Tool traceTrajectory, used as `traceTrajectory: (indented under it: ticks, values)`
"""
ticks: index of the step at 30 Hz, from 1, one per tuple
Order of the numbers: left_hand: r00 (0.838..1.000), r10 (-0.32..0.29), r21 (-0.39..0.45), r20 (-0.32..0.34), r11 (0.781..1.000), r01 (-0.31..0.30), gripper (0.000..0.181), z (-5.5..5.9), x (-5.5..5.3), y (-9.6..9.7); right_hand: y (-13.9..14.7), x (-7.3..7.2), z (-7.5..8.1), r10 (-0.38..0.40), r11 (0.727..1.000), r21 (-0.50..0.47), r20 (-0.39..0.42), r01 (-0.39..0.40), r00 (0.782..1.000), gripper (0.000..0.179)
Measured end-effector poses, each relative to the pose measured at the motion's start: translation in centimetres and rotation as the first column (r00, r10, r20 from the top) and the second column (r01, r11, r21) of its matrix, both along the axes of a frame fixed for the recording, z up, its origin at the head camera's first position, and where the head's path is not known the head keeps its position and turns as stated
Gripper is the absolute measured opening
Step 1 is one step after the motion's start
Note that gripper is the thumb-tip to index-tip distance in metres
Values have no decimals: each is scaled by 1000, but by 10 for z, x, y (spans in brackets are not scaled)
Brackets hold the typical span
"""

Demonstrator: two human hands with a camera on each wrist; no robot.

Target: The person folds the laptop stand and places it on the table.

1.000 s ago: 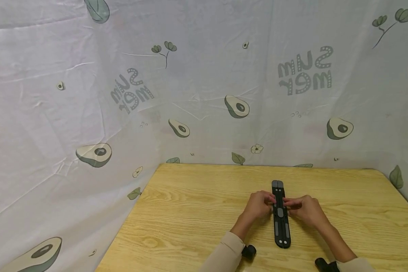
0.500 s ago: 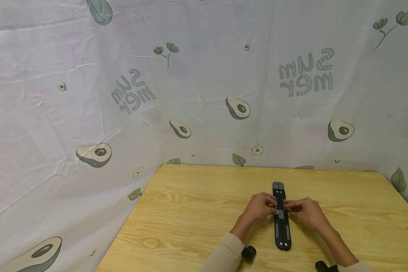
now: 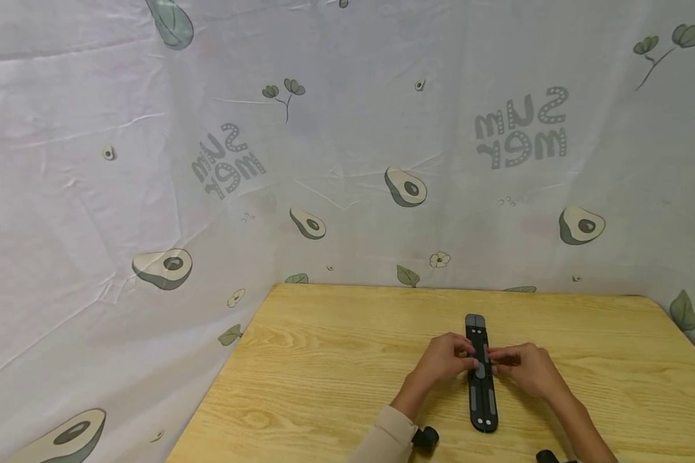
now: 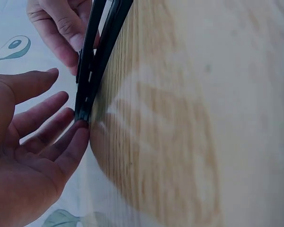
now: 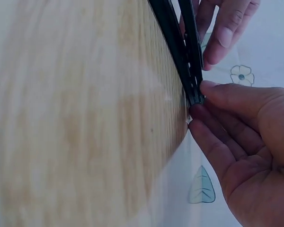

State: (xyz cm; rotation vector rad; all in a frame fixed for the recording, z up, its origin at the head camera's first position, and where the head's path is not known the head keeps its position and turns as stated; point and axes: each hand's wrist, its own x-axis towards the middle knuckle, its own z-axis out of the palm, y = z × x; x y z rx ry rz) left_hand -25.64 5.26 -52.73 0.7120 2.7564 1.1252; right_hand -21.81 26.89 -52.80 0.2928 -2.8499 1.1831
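Observation:
A folded black laptop stand (image 3: 483, 402) with grey pads lies lengthwise on the wooden table, right of centre in the head view. From its left side my left hand (image 3: 440, 359) reaches in, fingertips at the stand's edge and thumb near the central grey pad. In the left wrist view those fingers (image 4: 42, 142) are loosely extended, and the thumb stands apart from the black bars. My right hand (image 3: 526, 368) is at the opposite edge. Its thumb and fingers (image 5: 215, 149) pinch the stand's lower part in the right wrist view. Both wrist views show a narrow gap between two bars.
The light wooden table (image 3: 324, 386) extends around the hands. Behind and to the left hangs a pale cloth (image 3: 347, 148) printed with avocados and leaves. A black wrist device (image 3: 425, 439) sits at the left sleeve.
The left thumb has come over onto the stand's middle, beside the grey pad. The right hand stays at the right edge. The whole head view has shifted slightly downward.

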Motion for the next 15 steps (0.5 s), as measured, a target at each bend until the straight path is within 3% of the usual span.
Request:
traceTrajectory:
  ticks: [9,15]
  values:
    - [998,-15,-61,-68,998,11,24,0,3,-1,-3,4,4,11,1000,13,31,-11,999,25]
    - [995,16,-104,-97,994,-26,29,-3,9,-5,-2,11,4,4,998,69,17,-5,1000,28]
